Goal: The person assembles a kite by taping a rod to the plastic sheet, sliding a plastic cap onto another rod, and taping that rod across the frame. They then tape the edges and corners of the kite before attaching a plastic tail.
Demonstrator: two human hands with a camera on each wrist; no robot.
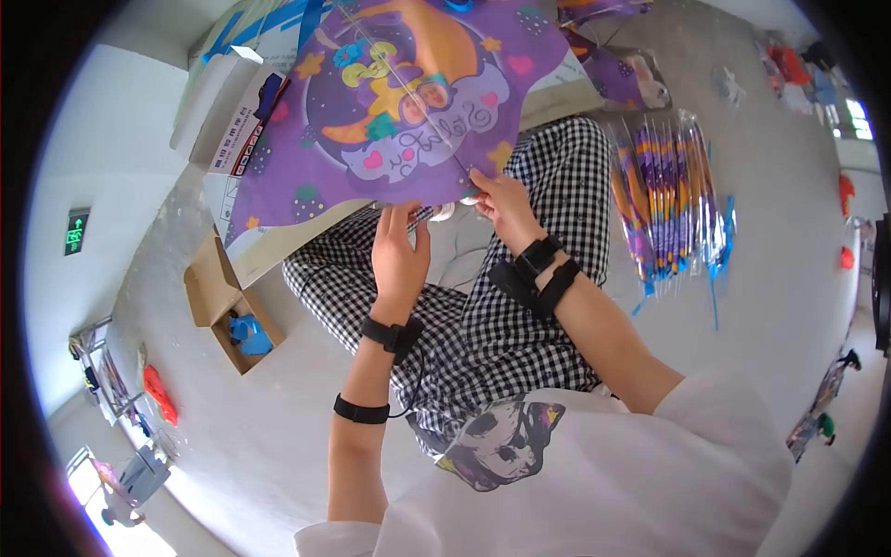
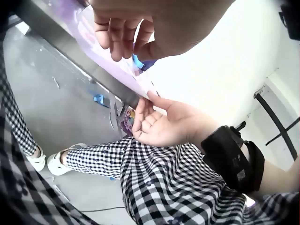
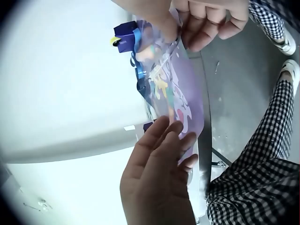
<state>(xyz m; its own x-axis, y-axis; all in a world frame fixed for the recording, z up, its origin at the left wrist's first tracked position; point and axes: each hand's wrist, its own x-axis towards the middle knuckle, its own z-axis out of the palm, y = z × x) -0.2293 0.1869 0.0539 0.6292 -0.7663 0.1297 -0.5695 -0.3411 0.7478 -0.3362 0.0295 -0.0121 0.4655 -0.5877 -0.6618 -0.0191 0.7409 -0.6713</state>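
A purple kite [image 1: 306, 176] printed with cartoon figures, stars and hearts spreads over a table in front of my knees, a thin line running down its middle. My right hand [image 1: 509, 209] pinches its near corner between thumb and fingers, as the left wrist view shows the right hand [image 2: 168, 123] from the side. Just left of it, the fingertips of my left hand [image 1: 399, 260] are right at the kite's lower edge, thumb apart from the fingers. In the right wrist view the left hand [image 3: 159, 173] has loosely bent fingers beside the kite [image 3: 187, 89].
Several packed kites in clear bags [image 1: 664, 204] lie to the right. A white printed box [image 1: 223, 121] stands at the left, and an open cardboard box [image 1: 232, 306] with a blue item sits on the floor. My checkered knees [image 1: 566, 176] are below the table.
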